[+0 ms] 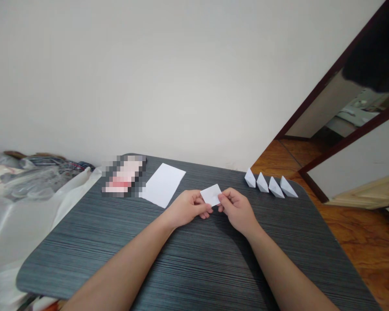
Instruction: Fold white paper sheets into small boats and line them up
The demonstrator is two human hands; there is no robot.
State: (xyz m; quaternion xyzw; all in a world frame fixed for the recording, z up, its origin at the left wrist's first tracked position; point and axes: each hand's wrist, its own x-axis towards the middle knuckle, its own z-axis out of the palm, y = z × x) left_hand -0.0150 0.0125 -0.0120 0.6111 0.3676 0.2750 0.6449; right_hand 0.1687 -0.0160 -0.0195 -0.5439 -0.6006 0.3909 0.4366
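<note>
A small folded piece of white paper (210, 195) is held up between my two hands, above the dark table. My left hand (189, 207) pinches its left and lower side, thumb in front. At the paper's right edge, the thumb and fingers of my right hand (237, 209) are closed on it. Flat on the table, left of my hands, lies a larger white paper sheet (164, 183). Several folded white paper boats (262, 183) stand in a row to the right, apart from my right hand.
The dark wood-grain table (100, 242) backs onto a pale wall. A blurred-out rectangular object (125, 175) lies at its back left. Plastic-wrapped bundles (35, 185) crowd the left side. Beyond the right edge are a wooden floor (359, 242) and a doorway.
</note>
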